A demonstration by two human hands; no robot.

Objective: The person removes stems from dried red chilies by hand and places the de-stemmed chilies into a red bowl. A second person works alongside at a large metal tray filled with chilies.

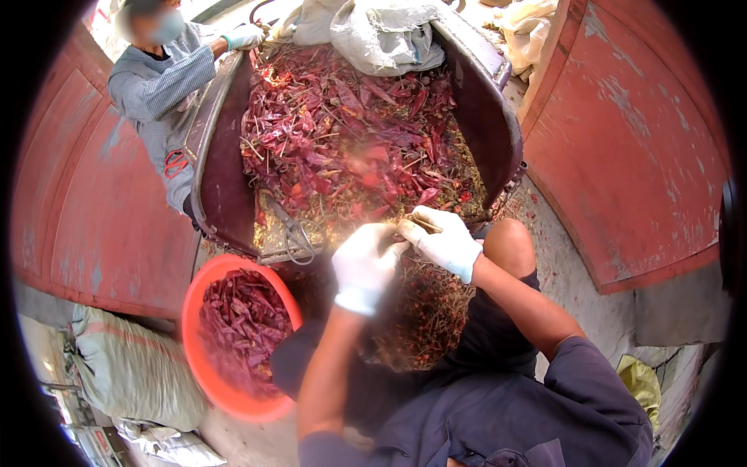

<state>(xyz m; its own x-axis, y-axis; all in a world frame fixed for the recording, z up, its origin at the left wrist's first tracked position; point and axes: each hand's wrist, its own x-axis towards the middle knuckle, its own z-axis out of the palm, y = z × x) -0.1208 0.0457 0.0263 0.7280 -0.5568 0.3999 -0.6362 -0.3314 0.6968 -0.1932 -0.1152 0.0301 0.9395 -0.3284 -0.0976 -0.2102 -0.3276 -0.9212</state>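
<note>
My left hand (364, 263) and my right hand (447, 244), both in white gloves, meet at the front edge of a dark metal cart bed (226, 179). Their fingertips are pinched close together around something small and brownish, too small to name. Dried red chilies (342, 132) are heaped in the cart bed just beyond my hands, with stems and yellow seeds among them. Metal scissors with wire loop handles (296, 233) rest at the cart's front left corner. Below my hands lies a pile of brown stems and scraps (424, 315) between my knees.
An orange basin (194, 342) of dried chilies stands at my left. A co-worker (159, 86) grips the cart's far left side. White sacks (385, 35) lie at the cart's back. A full woven sack (136, 366) sits far left; red metal doors (630, 132) flank the cart.
</note>
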